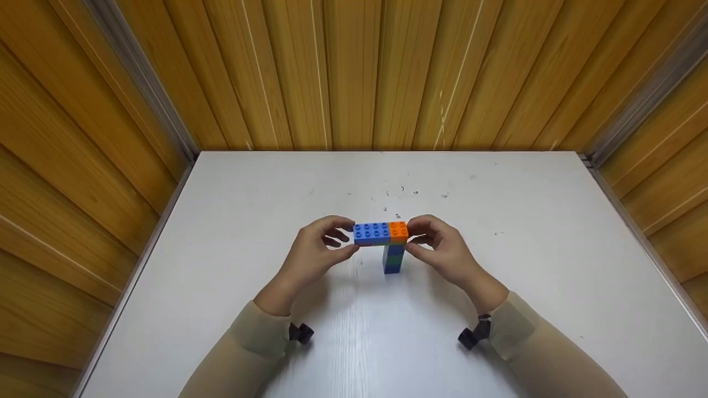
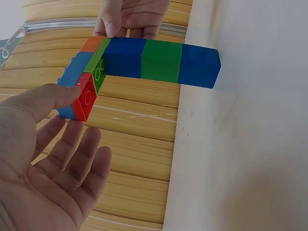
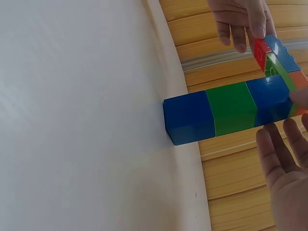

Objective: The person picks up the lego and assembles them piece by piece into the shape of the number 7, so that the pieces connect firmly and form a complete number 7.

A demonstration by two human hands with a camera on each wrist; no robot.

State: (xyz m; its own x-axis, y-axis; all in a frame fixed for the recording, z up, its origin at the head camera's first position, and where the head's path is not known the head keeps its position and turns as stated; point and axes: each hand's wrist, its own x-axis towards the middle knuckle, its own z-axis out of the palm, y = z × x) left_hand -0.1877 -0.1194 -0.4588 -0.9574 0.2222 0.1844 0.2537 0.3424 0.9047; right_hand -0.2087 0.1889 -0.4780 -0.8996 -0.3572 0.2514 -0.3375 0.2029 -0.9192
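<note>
A block structure of toy building bricks stands upright on the table. Its column has a lower blue brick [image 2: 198, 66], a green brick [image 2: 161, 61] and an upper blue brick [image 2: 124, 57]. Across the column's top runs an arm of a light green brick [image 2: 99, 65] and a red brick [image 2: 85, 98], capped by a long blue brick [image 1: 371, 234] and an orange brick [image 1: 397, 230]. My left hand [image 1: 312, 246] pinches the overhanging end, thumb on the red brick, other fingers spread. At the orange end, my right hand [image 1: 447, 251] pinches with thumb in front and fingers behind.
The white table [image 1: 221, 221] has small dark marks [image 1: 416, 192] beyond the structure. Wood-patterned panels [image 1: 354, 72] rise at the back and both sides. A small black camera [image 1: 301, 333] sits at the left wrist, another camera [image 1: 468, 338] at the right.
</note>
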